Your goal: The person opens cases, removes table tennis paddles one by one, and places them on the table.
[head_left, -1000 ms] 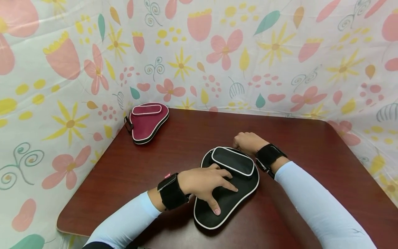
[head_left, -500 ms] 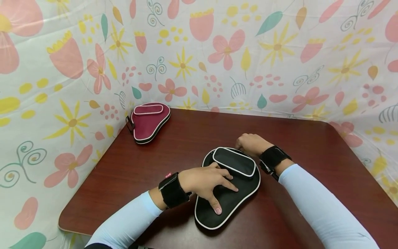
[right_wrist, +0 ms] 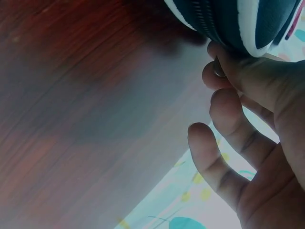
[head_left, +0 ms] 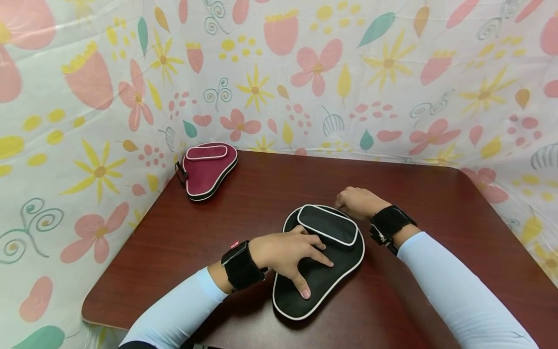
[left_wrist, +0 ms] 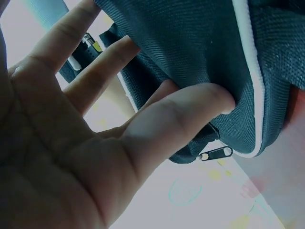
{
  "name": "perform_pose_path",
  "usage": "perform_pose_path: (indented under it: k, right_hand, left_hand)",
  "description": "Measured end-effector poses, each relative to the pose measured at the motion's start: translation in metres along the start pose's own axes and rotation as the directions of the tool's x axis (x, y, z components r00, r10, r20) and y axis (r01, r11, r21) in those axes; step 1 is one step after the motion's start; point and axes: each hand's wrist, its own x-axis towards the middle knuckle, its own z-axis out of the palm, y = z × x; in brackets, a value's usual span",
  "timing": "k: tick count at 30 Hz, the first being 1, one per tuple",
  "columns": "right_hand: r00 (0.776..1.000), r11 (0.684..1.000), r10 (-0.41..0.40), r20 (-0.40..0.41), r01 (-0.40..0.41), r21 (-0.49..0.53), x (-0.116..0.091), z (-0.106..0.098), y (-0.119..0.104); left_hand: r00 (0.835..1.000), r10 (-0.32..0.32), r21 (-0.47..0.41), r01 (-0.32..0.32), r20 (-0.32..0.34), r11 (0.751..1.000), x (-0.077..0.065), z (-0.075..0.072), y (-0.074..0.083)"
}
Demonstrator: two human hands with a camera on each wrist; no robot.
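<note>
A black table tennis paddle case (head_left: 324,276) with white piping and a front pocket (head_left: 328,225) lies on the table. My left hand (head_left: 283,254) rests on its front with the fingers spread. In the left wrist view, the thumb (left_wrist: 190,112) presses the fabric, and a zipper pull (left_wrist: 217,153) hangs by the pocket. At the case's far right edge, my right hand (head_left: 359,202) pinches a small dark zipper pull (right_wrist: 218,67) between thumb and forefinger. The zipper teeth (right_wrist: 205,19) run along the case's side in the right wrist view. Most of that pull is hidden by the fingers.
A maroon paddle case (head_left: 207,174) with white piping and a black strap (head_left: 180,173) lies at the table's back left corner. The brown wooden table (head_left: 270,182) meets a floral-print cloth (head_left: 370,106) behind and at the left.
My right hand has moved a little to the right along the far edge of the black case, pinching the zipper pull. The left hand and both cases have stayed in place.
</note>
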Motion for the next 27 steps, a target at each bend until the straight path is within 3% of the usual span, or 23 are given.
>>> perform_pose_path:
  k: [27]
  right_hand:
    - [0.998, 1.000, -0.004, -0.055, 0.004, 0.005, -0.030, 0.001, -0.005]
  left_hand:
    - [1.000, -0.014, -0.017, 0.014, 0.007, 1.000, -0.001, 0.000, 0.002]
